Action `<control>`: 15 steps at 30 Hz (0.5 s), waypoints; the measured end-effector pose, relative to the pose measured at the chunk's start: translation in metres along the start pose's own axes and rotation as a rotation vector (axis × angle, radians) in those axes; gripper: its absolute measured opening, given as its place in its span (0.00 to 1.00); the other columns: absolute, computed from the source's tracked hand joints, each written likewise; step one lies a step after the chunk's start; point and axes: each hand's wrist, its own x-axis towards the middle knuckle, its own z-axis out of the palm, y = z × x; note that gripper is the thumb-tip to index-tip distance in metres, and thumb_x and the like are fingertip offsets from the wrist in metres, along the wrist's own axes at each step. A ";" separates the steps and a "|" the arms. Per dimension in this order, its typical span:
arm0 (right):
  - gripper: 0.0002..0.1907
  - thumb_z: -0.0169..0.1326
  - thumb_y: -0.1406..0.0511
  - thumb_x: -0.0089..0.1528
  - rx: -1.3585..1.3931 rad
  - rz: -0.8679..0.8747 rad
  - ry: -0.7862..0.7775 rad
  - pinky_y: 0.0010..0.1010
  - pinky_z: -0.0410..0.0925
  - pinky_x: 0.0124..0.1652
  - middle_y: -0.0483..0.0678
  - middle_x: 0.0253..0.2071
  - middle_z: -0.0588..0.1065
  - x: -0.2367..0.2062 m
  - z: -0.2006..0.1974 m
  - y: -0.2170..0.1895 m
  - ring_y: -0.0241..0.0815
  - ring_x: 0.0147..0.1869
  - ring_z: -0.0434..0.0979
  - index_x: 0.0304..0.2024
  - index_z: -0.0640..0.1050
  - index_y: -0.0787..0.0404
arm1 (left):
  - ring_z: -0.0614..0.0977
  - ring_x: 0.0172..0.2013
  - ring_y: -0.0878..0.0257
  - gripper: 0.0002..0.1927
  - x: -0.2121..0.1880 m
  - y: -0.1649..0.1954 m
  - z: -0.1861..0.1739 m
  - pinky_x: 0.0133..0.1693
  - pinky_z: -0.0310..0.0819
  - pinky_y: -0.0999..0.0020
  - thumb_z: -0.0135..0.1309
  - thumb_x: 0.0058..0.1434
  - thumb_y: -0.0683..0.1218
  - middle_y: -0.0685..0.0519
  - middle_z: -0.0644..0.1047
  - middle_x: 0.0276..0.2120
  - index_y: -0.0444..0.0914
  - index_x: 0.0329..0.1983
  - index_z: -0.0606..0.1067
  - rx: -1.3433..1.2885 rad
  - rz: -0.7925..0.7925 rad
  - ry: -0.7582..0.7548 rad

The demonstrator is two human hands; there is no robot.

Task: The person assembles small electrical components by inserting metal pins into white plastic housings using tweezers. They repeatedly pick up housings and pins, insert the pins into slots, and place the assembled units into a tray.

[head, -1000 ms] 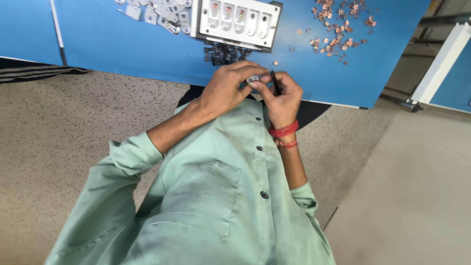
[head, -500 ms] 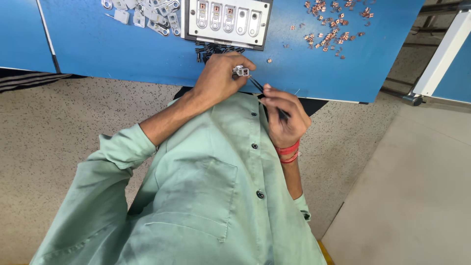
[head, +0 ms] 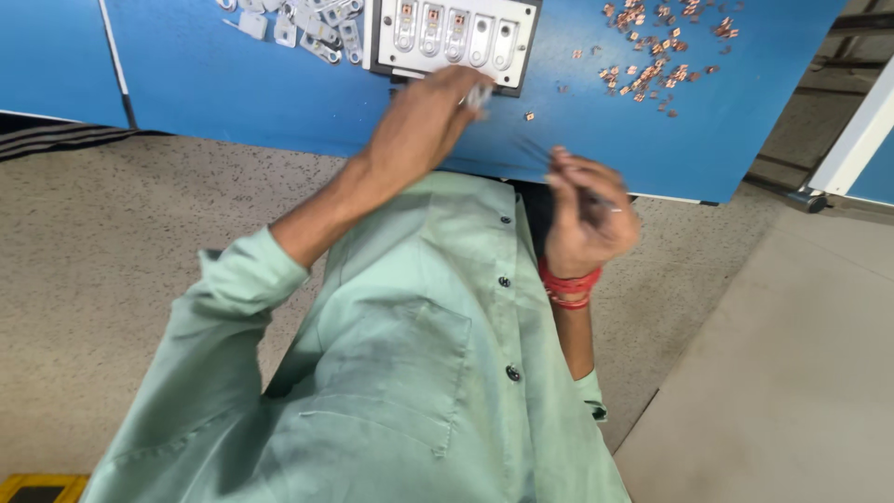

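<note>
Left hand (head: 424,116) is out over the blue table (head: 233,84), fingers curled together and pinching a small pale metal piece (head: 480,95) right at the near edge of the white tray (head: 453,37). That tray sits along the table's far edge, its slots in a row, some showing copper-coloured bits. Right hand (head: 587,219) hangs near the table's front edge, close to the chest, fingers closed around a thin dark tool (head: 540,154) that slants out over the table; red threads circle the wrist. A heap of small pale plates (head: 303,20) lies left of the tray, toward the far edge. Copper-coloured clips (head: 656,51) are scattered toward the table's far right corner.
</note>
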 end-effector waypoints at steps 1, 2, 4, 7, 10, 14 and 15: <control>0.10 0.57 0.83 0.66 -0.014 -0.003 0.033 0.36 0.80 0.56 0.56 0.49 0.78 -0.001 -0.003 0.002 0.48 0.56 0.83 0.46 0.76 0.69 | 0.80 0.49 0.49 0.15 0.005 -0.003 -0.003 0.52 0.72 0.54 0.61 0.68 0.41 0.46 0.79 0.49 0.36 0.56 0.76 0.090 0.039 0.067; 0.10 0.56 0.83 0.66 -0.029 -0.015 0.068 0.37 0.79 0.56 0.57 0.49 0.78 0.001 -0.006 0.006 0.49 0.56 0.83 0.47 0.76 0.69 | 0.79 0.49 0.48 0.16 0.014 -0.007 -0.006 0.54 0.69 0.52 0.64 0.65 0.43 0.46 0.79 0.48 0.36 0.55 0.76 0.179 0.088 0.137; 0.11 0.56 0.83 0.67 -0.057 -0.011 0.121 0.37 0.79 0.56 0.59 0.48 0.78 0.002 -0.011 0.013 0.49 0.56 0.83 0.48 0.75 0.70 | 0.76 0.52 0.48 0.18 0.030 -0.015 -0.008 0.56 0.63 0.50 0.67 0.64 0.46 0.48 0.78 0.48 0.37 0.54 0.77 0.288 0.166 0.239; 0.10 0.57 0.83 0.67 -0.082 0.032 0.160 0.36 0.79 0.56 0.60 0.48 0.79 -0.003 -0.018 0.021 0.49 0.55 0.83 0.48 0.75 0.70 | 0.74 0.55 0.48 0.20 0.045 -0.023 -0.004 0.57 0.57 0.50 0.68 0.64 0.49 0.49 0.77 0.51 0.39 0.55 0.77 0.353 0.221 0.320; 0.10 0.57 0.81 0.67 -0.097 0.048 0.190 0.35 0.79 0.55 0.59 0.47 0.80 -0.010 -0.023 0.027 0.47 0.54 0.84 0.48 0.75 0.70 | 0.72 0.56 0.47 0.24 0.043 -0.027 -0.005 0.58 0.57 0.50 0.67 0.61 0.50 0.48 0.75 0.53 0.37 0.57 0.76 0.415 0.269 0.386; 0.06 0.55 0.74 0.71 -0.185 0.176 0.102 0.31 0.76 0.53 0.55 0.44 0.81 -0.017 -0.034 0.034 0.42 0.51 0.83 0.51 0.76 0.70 | 0.75 0.50 0.51 0.19 0.017 -0.027 -0.009 0.51 0.63 0.55 0.69 0.65 0.49 0.50 0.77 0.49 0.38 0.55 0.78 0.389 0.255 0.379; 0.07 0.54 0.72 0.73 -0.206 0.215 0.049 0.29 0.74 0.53 0.53 0.44 0.81 -0.016 -0.036 0.036 0.40 0.50 0.82 0.52 0.77 0.70 | 0.77 0.46 0.53 0.17 0.012 -0.027 -0.008 0.47 0.66 0.57 0.70 0.67 0.49 0.52 0.79 0.45 0.40 0.54 0.79 0.367 0.222 0.362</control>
